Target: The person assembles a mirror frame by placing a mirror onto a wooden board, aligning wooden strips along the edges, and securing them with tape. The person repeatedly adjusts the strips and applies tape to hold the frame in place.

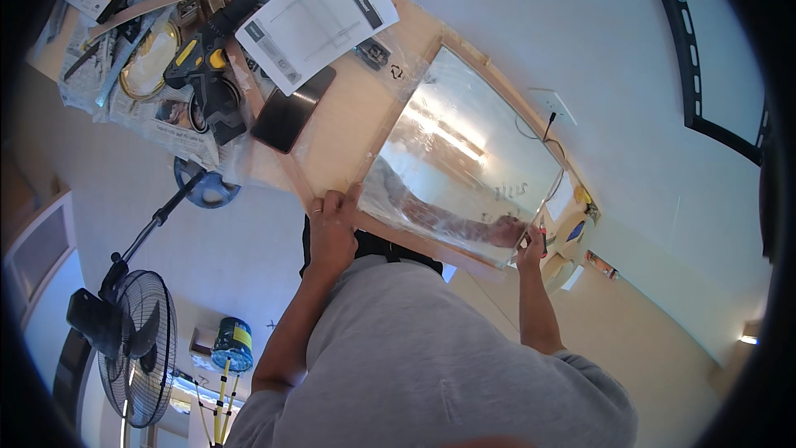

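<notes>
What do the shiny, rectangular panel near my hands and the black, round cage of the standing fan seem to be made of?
The shiny, rectangular panel looks like mirrored glass with a smooth, glossy finish: bright, fairly clear reflections show in it. Polished metal or acrylic remains possible. The black, round fan cage seems to be thin, coated metal wire, judging by its fine rods.

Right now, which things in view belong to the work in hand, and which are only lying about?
Seemingly in the work:
mirror-like panel, left hand and right hand by its near corners
small red-and-black object at the right hand

Seemingly just lying about:
drill
phone
printed sheet
</notes>
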Demonstrator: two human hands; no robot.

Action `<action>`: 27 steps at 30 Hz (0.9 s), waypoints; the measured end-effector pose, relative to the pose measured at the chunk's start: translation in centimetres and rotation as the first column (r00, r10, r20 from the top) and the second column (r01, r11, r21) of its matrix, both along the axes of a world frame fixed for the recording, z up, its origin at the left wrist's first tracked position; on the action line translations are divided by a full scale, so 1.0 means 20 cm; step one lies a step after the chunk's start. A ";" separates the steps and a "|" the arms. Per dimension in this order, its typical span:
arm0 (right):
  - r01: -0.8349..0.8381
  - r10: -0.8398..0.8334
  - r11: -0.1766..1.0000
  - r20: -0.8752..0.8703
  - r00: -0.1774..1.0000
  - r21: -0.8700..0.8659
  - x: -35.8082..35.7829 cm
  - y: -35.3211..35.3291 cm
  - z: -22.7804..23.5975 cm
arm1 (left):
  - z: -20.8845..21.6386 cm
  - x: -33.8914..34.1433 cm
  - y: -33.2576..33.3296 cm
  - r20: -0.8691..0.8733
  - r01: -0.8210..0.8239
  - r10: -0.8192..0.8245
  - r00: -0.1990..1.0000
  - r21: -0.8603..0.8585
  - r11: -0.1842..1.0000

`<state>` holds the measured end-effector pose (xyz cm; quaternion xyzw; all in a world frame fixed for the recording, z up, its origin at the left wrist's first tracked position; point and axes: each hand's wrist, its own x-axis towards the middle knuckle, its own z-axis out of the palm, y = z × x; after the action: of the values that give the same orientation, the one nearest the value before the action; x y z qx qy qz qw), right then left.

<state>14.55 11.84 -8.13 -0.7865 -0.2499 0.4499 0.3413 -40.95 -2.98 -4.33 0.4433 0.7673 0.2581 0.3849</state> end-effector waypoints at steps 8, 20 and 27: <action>-0.105 0.105 0.995 -0.022 0.994 0.000 0.07 0.00 -0.03 | 0.03 -0.02 0.03 0.009 0.034 -0.034 0.999 -0.048 0.998; -0.003 0.003 1.000 -0.012 1.000 0.015 0.05 0.03 -0.03 | 0.01 -0.01 0.03 -0.053 0.053 -0.053 0.997 0.003 0.999; -0.045 0.043 0.998 -0.039 0.998 -0.046 0.06 0.05 -0.02 | -0.04 0.01 -0.06 0.036 -0.050 0.050 0.998 0.017 0.999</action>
<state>15.71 12.85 -8.45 -0.7799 -0.2500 0.4781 0.3173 -40.72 -4.28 -5.06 0.4228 0.7688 0.2825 0.3879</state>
